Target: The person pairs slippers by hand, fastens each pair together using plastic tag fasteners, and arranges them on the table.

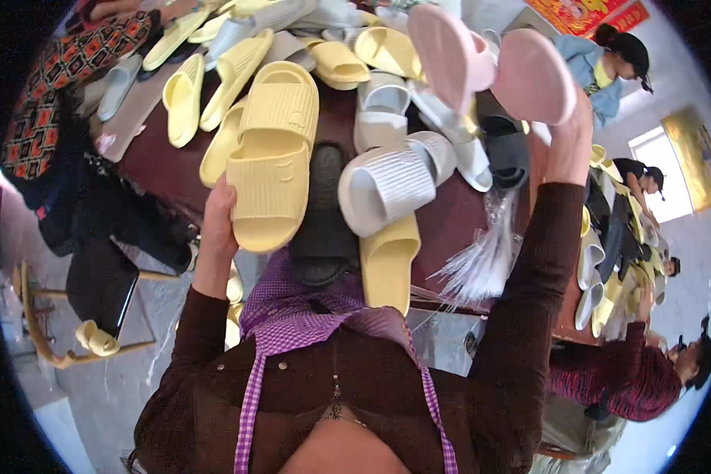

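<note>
My left hand (220, 217) is closed on the near left edge of yellow slippers (270, 193), which look like two ribbed ones overlapping. Raised at the upper right, my right hand (574, 138) grips a pink slipper (534, 77); its fingers are mostly hidden behind the sole. A second pink slipper (444, 51) is beside it, touching or nearly so. Between my arms lie a black slipper (324, 229), a light grey slipper (387, 186) and another yellow slipper (390, 265) at the table's near edge.
Many yellow, grey and black slippers cover the dark red table (336, 118). Clear plastic strips (490, 257) hang over its front edge. A chair (103, 288) with small yellow slippers (96, 338) stands left. Several people work around, one in a patterned sleeve (79, 67) at far left.
</note>
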